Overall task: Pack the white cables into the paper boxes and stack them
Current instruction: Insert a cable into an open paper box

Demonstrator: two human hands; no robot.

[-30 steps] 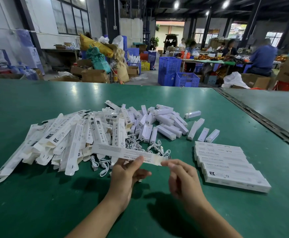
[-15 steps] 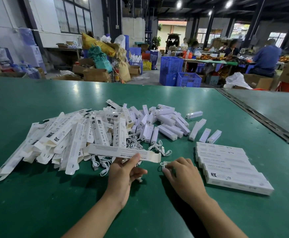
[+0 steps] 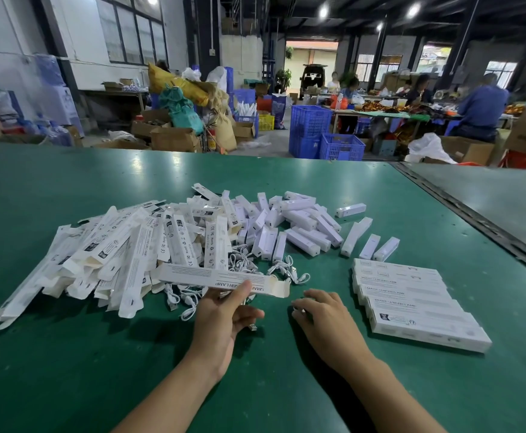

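Heaps of flat white paper boxes (image 3: pixel 105 260) fill the left of the green table (image 3: pixel 68 370). Next I see the left hand (image 3: pixel 221 320) pinching one long white paper box (image 3: pixel 218 279) above the tabletop, thumb on top and fingers beneath, its end flap open toward the right. Loose white cables (image 3: pixel 286 271) lie just behind it. The right hand (image 3: pixel 324 317) rests knuckles-up, fingers curled down to the table; I cannot tell whether they grip a cable. Packed white boxes (image 3: pixel 411 301) sit in a tidy row far right.
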